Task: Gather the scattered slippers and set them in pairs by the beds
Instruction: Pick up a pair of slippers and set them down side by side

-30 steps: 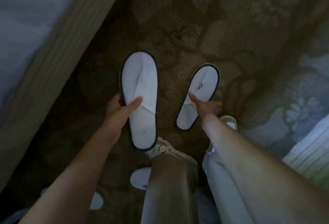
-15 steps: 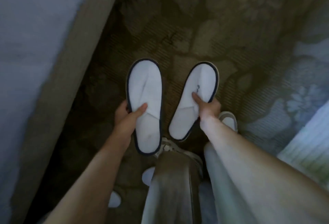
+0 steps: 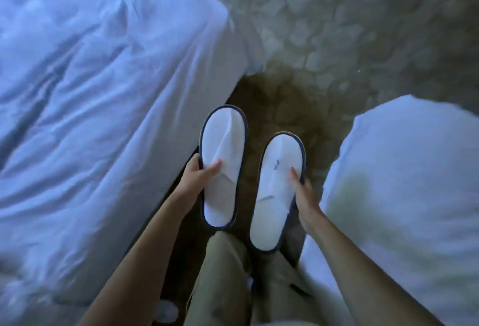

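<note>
Two white slippers with dark blue trim are held up side by side above the carpet, toes pointing away from me. My left hand [image 3: 198,178] grips the left slipper [image 3: 222,162] at its left edge, thumb on the upper. My right hand [image 3: 304,190] holds the right slipper [image 3: 276,196] at its right edge, thumb on top. A small dark logo shows on the right slipper's upper. Both slippers hang in the narrow gap between the two beds, above my legs.
A bed with a rumpled white duvet [image 3: 90,92] fills the left side. A second white bed corner [image 3: 404,183] rises on the right. Patterned carpet [image 3: 337,40] runs between and beyond them. Another white slipper [image 3: 166,311] lies on the floor at the bottom left by my legs.
The view has lifted from the floor, so both beds now show. Both hands have raised the slippers higher and brought them closer together; the right slipper is now fully off the carpet.
</note>
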{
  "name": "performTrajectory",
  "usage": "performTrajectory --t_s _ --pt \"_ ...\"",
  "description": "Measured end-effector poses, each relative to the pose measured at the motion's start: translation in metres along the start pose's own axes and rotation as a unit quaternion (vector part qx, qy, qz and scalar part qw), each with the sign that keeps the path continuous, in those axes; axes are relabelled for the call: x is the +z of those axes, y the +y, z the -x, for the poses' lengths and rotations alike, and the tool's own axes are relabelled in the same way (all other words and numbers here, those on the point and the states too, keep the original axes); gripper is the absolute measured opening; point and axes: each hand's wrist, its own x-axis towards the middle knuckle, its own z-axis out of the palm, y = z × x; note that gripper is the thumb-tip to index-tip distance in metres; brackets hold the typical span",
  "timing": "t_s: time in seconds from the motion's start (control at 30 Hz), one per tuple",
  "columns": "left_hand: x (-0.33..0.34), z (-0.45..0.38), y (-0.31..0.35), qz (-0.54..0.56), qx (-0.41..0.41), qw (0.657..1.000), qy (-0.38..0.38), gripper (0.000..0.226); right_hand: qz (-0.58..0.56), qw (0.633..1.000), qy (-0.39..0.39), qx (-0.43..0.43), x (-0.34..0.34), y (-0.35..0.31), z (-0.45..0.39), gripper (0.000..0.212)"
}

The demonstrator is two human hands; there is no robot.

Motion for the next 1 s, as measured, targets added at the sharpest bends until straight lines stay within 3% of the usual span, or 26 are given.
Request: performTrajectory --t_s 0.1,0.2,0.43,0.73,0.83,0.93,1.0 --pt "0.022 0.018 0.045 0.014 0.018 1.0 -0.005 0.043 -0.033 0.999 0.011 -0.039 -0.015 -0.051 0.03 0.064" --pt "0.035 0.011 0.064 0.014 0.004 0.999 -0.033 0.053 -0.059 0.996 0.039 -0.045 -0.026 -0.082 0.035 0.071" --pt "0.052 -0.078 0.147 0.007 0.0 0.999 -0.045 0.055 -0.063 0.992 0.102 -0.044 -0.047 -0.169 -0.006 0.071" --pt "0.053 -0.204 0.337 -0.077 0.078 0.99 -0.083 0.063 -0.115 0.979 0.134 -0.098 -0.042 -0.361 -0.077 0.055" --pt "0.057 -0.231 0.398 -0.076 0.101 0.989 -0.082 0.045 -0.124 0.974 0.14 -0.13 -0.032 -0.42 -0.1 0.03" --pt "0.059 -0.273 0.455 -0.074 0.082 0.992 -0.067 0.029 -0.123 0.974 0.135 -0.131 -0.025 -0.477 -0.134 0.025" --pt "0.061 -0.312 0.484 -0.075 0.063 0.994 -0.049 0.038 -0.112 0.978 0.123 -0.129 -0.018 -0.513 -0.161 0.02"
